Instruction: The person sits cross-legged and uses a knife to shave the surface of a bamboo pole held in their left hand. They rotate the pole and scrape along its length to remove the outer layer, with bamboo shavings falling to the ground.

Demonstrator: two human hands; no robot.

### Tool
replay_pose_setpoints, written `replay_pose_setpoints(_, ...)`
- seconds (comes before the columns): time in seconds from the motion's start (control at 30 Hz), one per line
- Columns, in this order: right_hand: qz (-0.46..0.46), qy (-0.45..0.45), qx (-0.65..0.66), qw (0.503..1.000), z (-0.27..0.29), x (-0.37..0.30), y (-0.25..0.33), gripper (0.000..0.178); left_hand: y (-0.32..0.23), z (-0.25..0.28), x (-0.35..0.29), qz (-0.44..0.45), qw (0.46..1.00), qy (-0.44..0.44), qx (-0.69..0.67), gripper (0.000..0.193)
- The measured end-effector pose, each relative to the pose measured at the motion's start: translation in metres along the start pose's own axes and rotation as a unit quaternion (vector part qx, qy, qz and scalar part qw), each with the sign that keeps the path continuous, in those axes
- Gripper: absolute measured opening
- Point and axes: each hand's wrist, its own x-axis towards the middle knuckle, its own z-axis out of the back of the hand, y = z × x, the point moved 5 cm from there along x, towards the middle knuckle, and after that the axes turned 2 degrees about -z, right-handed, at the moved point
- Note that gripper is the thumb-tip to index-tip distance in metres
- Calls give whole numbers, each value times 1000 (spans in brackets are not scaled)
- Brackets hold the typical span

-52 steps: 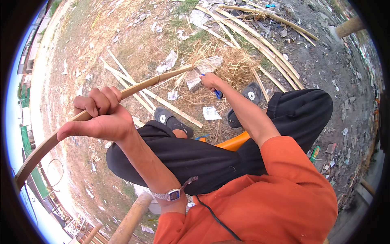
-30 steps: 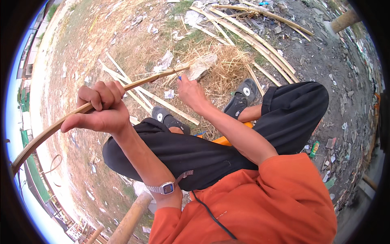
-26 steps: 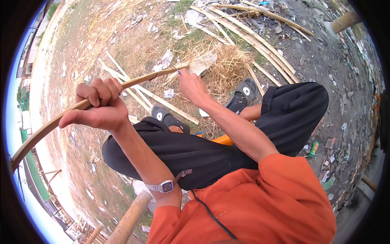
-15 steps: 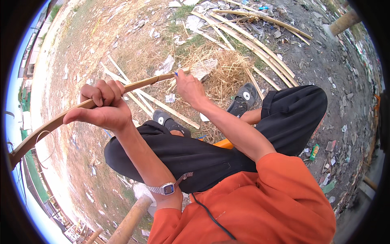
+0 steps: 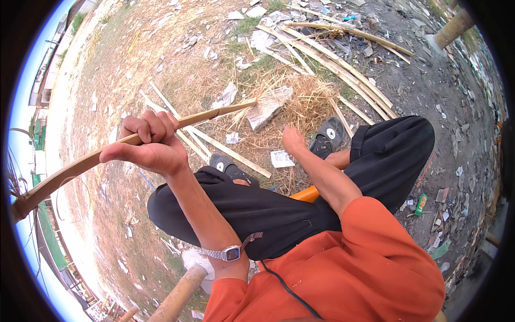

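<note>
My left hand (image 5: 155, 145) is closed around a long bamboo strip (image 5: 225, 109), its thumb stretched out along the near side. The strip slants from the far left rim of the view up to a tip over the straw. A little right of and below that tip, my right hand (image 5: 294, 141) is a closed fist, apart from the strip. A small bluish bit shows at the fist's edge; what it holds is mostly hidden. Just beyond the fist lies a rough greyish-white slab (image 5: 270, 109) on a heap of pale shavings (image 5: 311, 94).
Several split bamboo strips (image 5: 343, 70) lie on the littered ground at the far right, and more strips (image 5: 230, 150) cross near my feet. My knees are bent over an orange bar (image 5: 306, 194). Bamboo poles stand at lower left (image 5: 179, 295) and upper right (image 5: 453, 31).
My right hand has left the strip's far end and moved right and toward me. My left hand still grips the strip and has shifted slightly right.
</note>
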Motion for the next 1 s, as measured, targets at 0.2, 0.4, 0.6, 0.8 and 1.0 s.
replay_pose_setpoints(0.2,56,-40,178,982,91,-54,77,27,-2,-1,0,-7,998,-48,45,66)
replay_pose_setpoints(0.4,133,-18,192,972,119,-81,138,26,-13,4,0,-13,990,-112,84,63)
replay_pose_setpoints(0.6,120,15,159,980,108,-75,132,28,-16,7,-7,-29,981,-147,120,61)
replay_pose_setpoints(0.8,73,9,27,997,45,-29,60,23,-11,-3,2,-26,989,-109,97,61)
replay_pose_setpoints(1.0,119,-46,137,982,99,-60,94,20,-12,-1,-2,-30,988,-112,103,62)
